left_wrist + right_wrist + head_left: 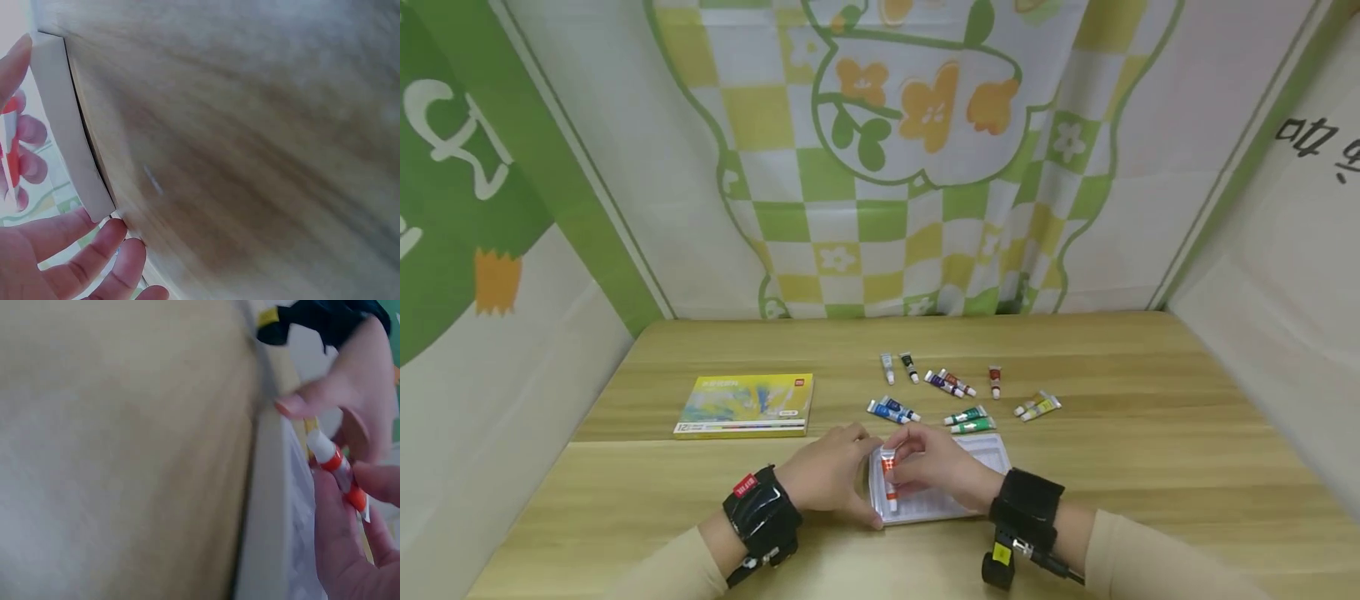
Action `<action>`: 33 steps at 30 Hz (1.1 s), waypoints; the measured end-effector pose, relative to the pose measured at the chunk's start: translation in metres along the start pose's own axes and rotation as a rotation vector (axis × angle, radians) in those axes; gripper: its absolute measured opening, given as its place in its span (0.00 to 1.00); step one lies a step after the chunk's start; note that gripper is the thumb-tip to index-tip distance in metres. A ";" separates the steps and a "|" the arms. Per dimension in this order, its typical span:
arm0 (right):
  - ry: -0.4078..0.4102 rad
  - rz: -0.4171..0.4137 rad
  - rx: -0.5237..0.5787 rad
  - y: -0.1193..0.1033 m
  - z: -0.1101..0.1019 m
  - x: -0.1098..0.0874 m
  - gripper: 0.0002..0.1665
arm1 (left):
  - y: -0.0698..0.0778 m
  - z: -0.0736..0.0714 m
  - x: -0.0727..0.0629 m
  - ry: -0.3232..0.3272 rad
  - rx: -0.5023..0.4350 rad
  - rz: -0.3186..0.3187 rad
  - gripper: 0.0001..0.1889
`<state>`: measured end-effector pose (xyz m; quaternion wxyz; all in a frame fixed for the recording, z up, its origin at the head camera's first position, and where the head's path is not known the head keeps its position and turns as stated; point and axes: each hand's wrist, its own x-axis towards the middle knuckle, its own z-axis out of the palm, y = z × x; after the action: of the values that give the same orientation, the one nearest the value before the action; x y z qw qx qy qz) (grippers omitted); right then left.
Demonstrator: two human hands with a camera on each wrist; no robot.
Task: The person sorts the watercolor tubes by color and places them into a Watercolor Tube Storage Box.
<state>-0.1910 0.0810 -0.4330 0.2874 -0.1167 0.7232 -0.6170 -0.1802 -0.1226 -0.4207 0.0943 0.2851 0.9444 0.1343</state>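
Note:
My right hand (945, 460) pinches an orange paint tube (890, 483) between thumb and fingers, white cap pointing toward me, over the left part of a white plastic tray (1000, 454). In the right wrist view the tube's white cap (321, 446) and orange body are plain to see. With thumb at the front corner and fingers toward the back, my left hand (829, 473) holds the tray's left side. The left wrist view shows that tray side (72, 125) between thumb and fingertips. Part of the tray's inside is hidden by my right hand.
Beyond the tray lie loose paint tubes: blue ones (891, 410), green ones (972, 425), yellowish ones (1039, 407), a dark red one (995, 382), purple and brown ones (947, 383), plus black and white ones. A yellow paint box (745, 406) lies flat at left.

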 end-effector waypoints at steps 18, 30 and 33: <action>0.070 -0.097 -0.373 0.004 0.014 0.002 0.20 | -0.001 -0.001 -0.004 -0.020 0.009 0.001 0.53; 0.070 -0.279 -0.682 0.004 0.010 -0.003 0.15 | 0.000 -0.001 -0.002 -0.044 0.017 -0.009 0.54; 0.045 -0.280 -0.740 0.001 0.009 -0.004 0.16 | 0.000 0.000 -0.002 -0.048 0.014 -0.012 0.54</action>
<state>-0.1825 0.0755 -0.4341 0.1232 -0.2966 0.8798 -0.3503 -0.1781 -0.1236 -0.4205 0.1156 0.2830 0.9445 0.1201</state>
